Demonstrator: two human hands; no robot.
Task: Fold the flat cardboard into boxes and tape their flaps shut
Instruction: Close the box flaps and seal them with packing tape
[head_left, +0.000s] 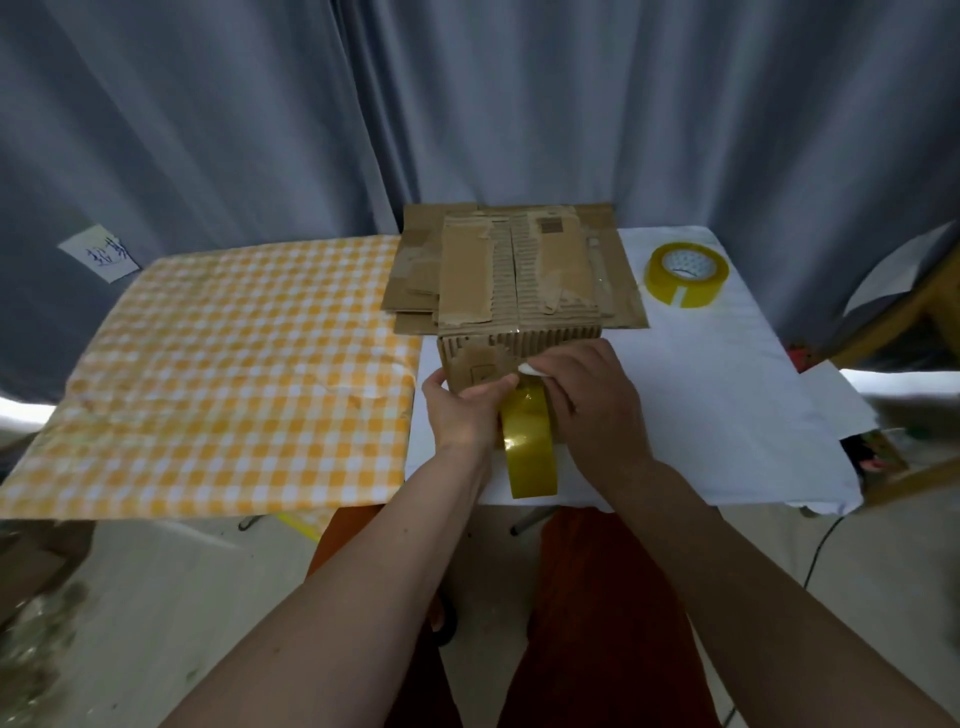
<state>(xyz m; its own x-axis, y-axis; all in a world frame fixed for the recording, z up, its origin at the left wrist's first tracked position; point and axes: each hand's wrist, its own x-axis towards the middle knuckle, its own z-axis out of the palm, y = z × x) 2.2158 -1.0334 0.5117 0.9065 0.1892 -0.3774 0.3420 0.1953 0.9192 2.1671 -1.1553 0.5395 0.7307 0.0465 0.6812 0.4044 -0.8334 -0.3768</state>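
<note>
Grey curtains (208, 104) behind table (727, 389).

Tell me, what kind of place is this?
Probably a makeshift packing spot, not a real workshop. A table is covered with a white sheet and a yellow checked cloth, grey curtains hang behind, and flat cardboard and a spare tape roll wait on top.

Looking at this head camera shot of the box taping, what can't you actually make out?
- Head view: where the tape end sticks to the box, hidden behind the right hand.
- Head view: the tape roll, partly covered by the left hand and the right hand.
- Head view: writing on the paper note, too small.
- Head view: how many flat sheets the cardboard stack holds, hidden by the box.
</note>
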